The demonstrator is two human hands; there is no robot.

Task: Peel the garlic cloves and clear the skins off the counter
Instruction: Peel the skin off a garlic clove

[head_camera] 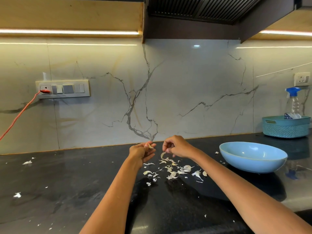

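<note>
My left hand (142,152) holds a pale garlic clove (150,146) between thumb and fingertips, raised above the black counter (67,183). To its right, my right hand (177,146) has its fingers curled, and a curved strip of skin (163,155) hangs just under its fingertips. Whether the fingers still pinch that strip is unclear. Below both hands a scatter of white garlic skins (172,171) lies on the counter. A few pieces there may be cloves; I cannot tell which.
A light blue bowl (253,157) stands to the right of the skins. Behind it sits a teal basket (286,126) holding a spray bottle (293,102). Stray skin bits (27,162) lie at the far left. An orange cord (20,114) runs to a wall socket.
</note>
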